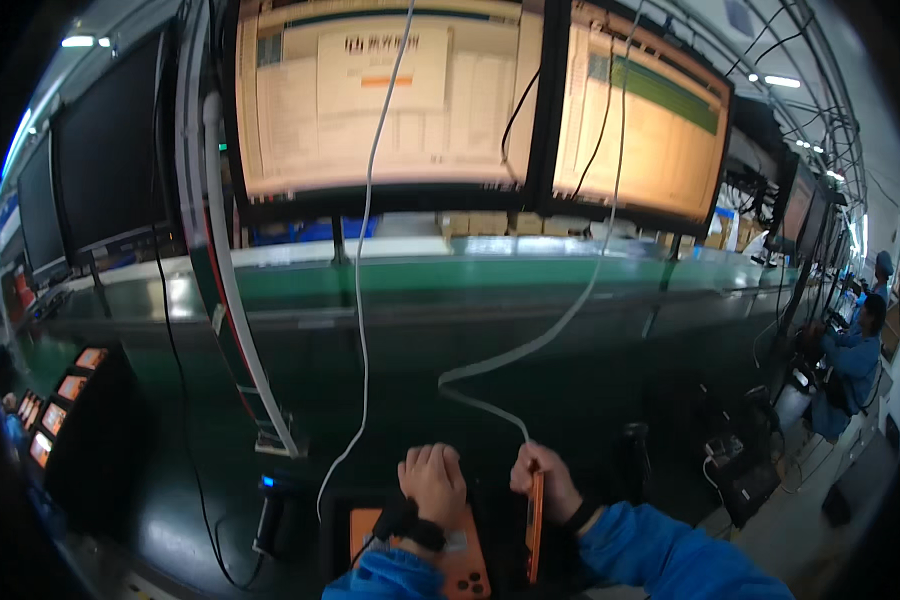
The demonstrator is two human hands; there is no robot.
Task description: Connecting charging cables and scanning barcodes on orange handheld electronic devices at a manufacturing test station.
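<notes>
Head view: right hand [550,478] closed around the upper end of a slim orange device [535,535], long axis 12-to-6 o'clock; pale cable [512,354] arrives from 12. Left hand [434,482], farther off at 9 o'clock, curled above a flat orange panel [463,560]; hold cannot be told.

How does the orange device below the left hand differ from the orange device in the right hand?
The left device shows its broad face; the right device shows a narrow edge. The right hand grips the right device; the left hand is over the left device. Both are orange.
</notes>
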